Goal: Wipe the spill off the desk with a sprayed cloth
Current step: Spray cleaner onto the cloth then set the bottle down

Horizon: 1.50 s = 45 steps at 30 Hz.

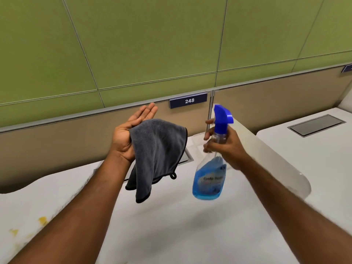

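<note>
A dark grey cloth [158, 155] hangs draped over my left hand [129, 132], which is held palm up above the white desk [181, 225], fingers stretched out. My right hand [222, 145] grips the neck of a clear spray bottle [211, 180] with blue liquid and a blue trigger head, a finger at the trigger. The bottle is held upright just right of the cloth, its nozzle facing away from the cloth. A yellow spill [41, 221] stains the desk at the lower left, beside my left forearm.
A beige partition with a "248" label [188, 101] and green wall panels rise behind the desk. A grey cable hatch [187, 157] sits partly hidden behind the cloth. A second white desk [323, 168] with its own hatch [316, 124] lies to the right.
</note>
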{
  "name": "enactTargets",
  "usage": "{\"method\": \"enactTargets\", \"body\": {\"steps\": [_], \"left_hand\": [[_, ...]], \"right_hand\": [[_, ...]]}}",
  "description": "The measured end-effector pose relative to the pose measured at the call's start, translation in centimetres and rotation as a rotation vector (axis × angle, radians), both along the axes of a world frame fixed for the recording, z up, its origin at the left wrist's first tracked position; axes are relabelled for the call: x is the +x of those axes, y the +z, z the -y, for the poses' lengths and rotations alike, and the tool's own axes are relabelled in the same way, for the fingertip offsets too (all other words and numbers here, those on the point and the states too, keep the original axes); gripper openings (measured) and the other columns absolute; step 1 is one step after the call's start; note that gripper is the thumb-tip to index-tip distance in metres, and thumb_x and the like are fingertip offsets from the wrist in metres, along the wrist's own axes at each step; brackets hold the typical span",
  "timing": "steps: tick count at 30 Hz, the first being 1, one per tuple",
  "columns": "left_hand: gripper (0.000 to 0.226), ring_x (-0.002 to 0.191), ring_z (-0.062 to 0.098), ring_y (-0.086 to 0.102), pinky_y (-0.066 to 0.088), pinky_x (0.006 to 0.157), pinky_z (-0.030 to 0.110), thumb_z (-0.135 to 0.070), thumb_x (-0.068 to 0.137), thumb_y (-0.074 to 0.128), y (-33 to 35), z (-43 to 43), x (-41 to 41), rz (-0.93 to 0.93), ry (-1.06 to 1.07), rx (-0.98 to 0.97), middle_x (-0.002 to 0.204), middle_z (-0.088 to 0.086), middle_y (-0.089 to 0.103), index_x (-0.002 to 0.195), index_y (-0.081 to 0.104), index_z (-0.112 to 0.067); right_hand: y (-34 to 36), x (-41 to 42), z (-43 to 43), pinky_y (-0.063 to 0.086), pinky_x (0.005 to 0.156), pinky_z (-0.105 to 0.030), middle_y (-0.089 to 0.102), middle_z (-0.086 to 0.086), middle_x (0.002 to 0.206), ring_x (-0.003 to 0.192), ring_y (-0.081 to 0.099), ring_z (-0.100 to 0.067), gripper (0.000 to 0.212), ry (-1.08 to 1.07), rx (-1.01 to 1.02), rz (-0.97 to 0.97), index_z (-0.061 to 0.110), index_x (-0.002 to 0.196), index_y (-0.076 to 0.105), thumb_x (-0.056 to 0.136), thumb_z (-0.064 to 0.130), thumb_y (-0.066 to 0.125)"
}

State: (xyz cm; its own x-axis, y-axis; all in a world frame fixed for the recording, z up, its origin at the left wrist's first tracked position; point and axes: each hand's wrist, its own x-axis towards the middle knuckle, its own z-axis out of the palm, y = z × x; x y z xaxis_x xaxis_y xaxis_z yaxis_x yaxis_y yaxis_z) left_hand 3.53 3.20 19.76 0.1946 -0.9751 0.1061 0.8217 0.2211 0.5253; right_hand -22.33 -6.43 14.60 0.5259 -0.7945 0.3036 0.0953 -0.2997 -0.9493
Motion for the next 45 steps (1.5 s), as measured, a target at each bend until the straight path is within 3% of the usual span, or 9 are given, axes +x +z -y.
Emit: {"method": "enactTargets", "body": {"steps": [6, 11, 15, 18, 25, 30, 34, 38, 45], "left_hand": [[0.072, 0.127, 0.037, 0.049, 0.037, 0.101, 0.05, 0.014, 0.058, 0.058, 1.2, -2.9, 0.2, -0.08, 0.024, -0.036, 0.129, 0.026, 0.059, 0.129, 0.047, 0.008], [0.052, 0.128, 0.038, 0.047, 0.032, 0.106, 0.052, 0.013, 0.074, 0.041, 1.2, -4.9, 0.1, -0.111, 0.037, -0.007, 0.13, 0.028, 0.056, 0.126, 0.049, 0.01], [0.049, 0.128, 0.039, 0.045, 0.03, 0.109, 0.051, 0.01, 0.08, 0.032, 1.3, -5.9, 0.0, -0.142, 0.064, 0.012, 0.132, 0.029, 0.054, 0.126, 0.048, 0.011], [0.049, 0.129, 0.039, 0.045, 0.028, 0.11, 0.051, 0.01, 0.08, 0.031, 1.4, -6.5, -0.1, -0.14, 0.072, 0.025, 0.132, 0.029, 0.053, 0.126, 0.049, 0.011], [0.062, 0.128, 0.039, 0.046, 0.028, 0.11, 0.052, 0.015, 0.067, 0.051, 1.6, -7.6, 0.0, -0.101, 0.057, -0.024, 0.132, 0.028, 0.055, 0.128, 0.048, 0.01], [0.056, 0.127, 0.04, 0.046, 0.029, 0.108, 0.053, 0.015, 0.071, 0.043, 1.9, -7.7, -0.1, -0.127, 0.037, -0.026, 0.134, 0.029, 0.053, 0.127, 0.048, 0.011], [0.053, 0.124, 0.041, 0.047, 0.031, 0.106, 0.053, 0.011, 0.078, 0.033, 2.2, -7.7, -0.4, -0.132, 0.053, -0.004, 0.141, 0.027, 0.048, 0.13, 0.045, 0.01], [0.066, 0.125, 0.042, 0.046, 0.029, 0.109, 0.051, 0.015, 0.074, 0.039, 2.4, -7.7, -0.4, -0.163, 0.058, -0.004, 0.147, 0.026, 0.041, 0.139, 0.037, 0.009], [0.082, 0.125, 0.043, 0.046, 0.028, 0.108, 0.053, 0.02, 0.06, 0.052, 2.4, -7.3, -0.3, -0.144, 0.022, -0.064, 0.135, 0.031, 0.05, 0.139, 0.037, 0.009]], "right_hand": [[-2.2, 1.2, -10.5, 0.056, 0.058, -0.03, 0.068, -0.01, 0.1, 0.061, 0.068, -0.025, 0.026, 0.178, 0.025, 0.014, 0.026, 0.106, 0.063, 0.081, 0.028, 0.072], [-3.0, 2.4, -14.7, 0.058, 0.059, -0.035, 0.069, -0.007, 0.101, 0.059, 0.069, -0.027, 0.018, 0.214, 0.042, 0.024, 0.033, 0.101, 0.064, 0.084, 0.029, 0.069], [-2.6, 3.0, -15.8, 0.056, 0.061, -0.035, 0.066, -0.026, 0.087, 0.059, 0.069, -0.027, 0.009, 0.199, 0.065, -0.023, 0.027, 0.085, 0.068, 0.081, 0.035, 0.069], [-2.6, 3.0, -16.2, 0.056, 0.064, -0.033, 0.069, -0.019, 0.082, 0.061, 0.069, -0.026, 0.001, 0.195, 0.061, -0.038, 0.03, 0.08, 0.069, 0.081, 0.03, 0.069], [-2.1, 2.1, -17.1, 0.059, 0.064, -0.031, 0.069, -0.008, 0.096, 0.062, 0.069, -0.022, 0.022, 0.271, 0.053, 0.031, 0.041, 0.099, 0.065, 0.08, 0.031, 0.07], [-2.9, 2.6, -17.4, 0.06, 0.065, -0.034, 0.067, -0.012, 0.087, 0.063, 0.07, -0.024, 0.012, 0.203, 0.067, -0.009, 0.037, 0.089, 0.067, 0.078, 0.036, 0.071], [-3.2, 2.4, -17.4, 0.058, 0.067, -0.034, 0.071, -0.004, 0.08, 0.064, 0.07, -0.024, 0.006, 0.204, 0.087, -0.006, 0.035, 0.084, 0.067, 0.081, 0.03, 0.069], [-2.8, 1.7, -17.6, 0.058, 0.067, -0.034, 0.07, -0.013, 0.087, 0.064, 0.069, -0.024, 0.025, 0.256, 0.07, 0.046, 0.025, 0.106, 0.063, 0.082, 0.02, 0.07], [-3.5, 1.4, -17.3, 0.059, 0.066, -0.038, 0.068, -0.008, 0.081, 0.064, 0.068, -0.025, 0.021, 0.23, 0.036, 0.004, 0.019, 0.1, 0.063, 0.082, 0.013, 0.069]]}}
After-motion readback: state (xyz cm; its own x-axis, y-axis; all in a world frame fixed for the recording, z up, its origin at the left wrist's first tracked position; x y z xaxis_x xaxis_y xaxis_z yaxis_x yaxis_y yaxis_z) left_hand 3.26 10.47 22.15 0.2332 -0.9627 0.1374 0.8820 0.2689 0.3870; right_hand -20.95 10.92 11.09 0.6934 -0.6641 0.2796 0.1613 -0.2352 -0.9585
